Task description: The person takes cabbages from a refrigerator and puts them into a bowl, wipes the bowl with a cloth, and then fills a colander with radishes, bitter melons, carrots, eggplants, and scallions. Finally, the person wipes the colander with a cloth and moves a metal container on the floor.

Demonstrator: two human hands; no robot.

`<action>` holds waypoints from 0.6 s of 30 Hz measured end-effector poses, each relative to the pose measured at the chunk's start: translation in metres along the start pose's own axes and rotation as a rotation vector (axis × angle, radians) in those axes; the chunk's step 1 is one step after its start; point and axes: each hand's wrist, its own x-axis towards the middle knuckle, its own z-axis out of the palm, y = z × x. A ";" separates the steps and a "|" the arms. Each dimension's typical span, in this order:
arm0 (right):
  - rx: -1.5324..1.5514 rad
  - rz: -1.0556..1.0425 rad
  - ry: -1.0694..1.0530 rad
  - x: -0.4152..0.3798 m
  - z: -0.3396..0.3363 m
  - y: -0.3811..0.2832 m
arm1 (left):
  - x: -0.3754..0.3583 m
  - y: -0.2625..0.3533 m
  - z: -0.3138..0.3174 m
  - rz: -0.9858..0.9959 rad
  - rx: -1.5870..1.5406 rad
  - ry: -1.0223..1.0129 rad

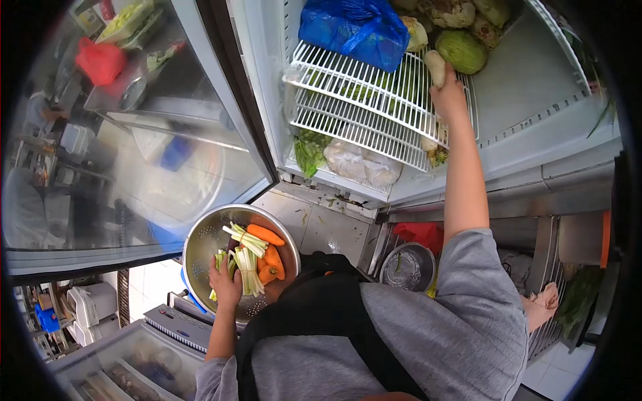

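My right hand [449, 97] reaches into the open refrigerator, its fingers closed round a pale, elongated root that looks like a white radish [435, 67]. Close by on the upper rack is a green cabbage [461, 52]. In front of me at the left, a perforated steel colander [195, 234] contains carrots [265, 234] and tied bundles of pale green stalks [249, 271]. Over the colander's near left side lies my left hand [226, 284], fingers curled on green stalks at its edge; its grip is partly hidden.
White wire racks [361, 93] hold a blue plastic bag [354, 30], with leafy greens [309, 152] and a whitish bag [364, 164] below. The glass door [134, 134] stands open at left. A metal pot [408, 267] sits low at right, beside a red bag [420, 234].
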 end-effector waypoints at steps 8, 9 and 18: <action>1.150 -0.317 -0.681 -0.175 -0.055 -0.001 | -0.020 -0.033 0.008 -0.076 0.089 0.017; 1.127 -0.205 -0.839 -0.190 -0.051 0.002 | -0.023 -0.039 0.012 -0.116 0.081 0.005; 1.558 0.675 -0.210 -0.208 0.063 0.040 | -0.024 -0.058 0.018 -0.195 0.086 -0.014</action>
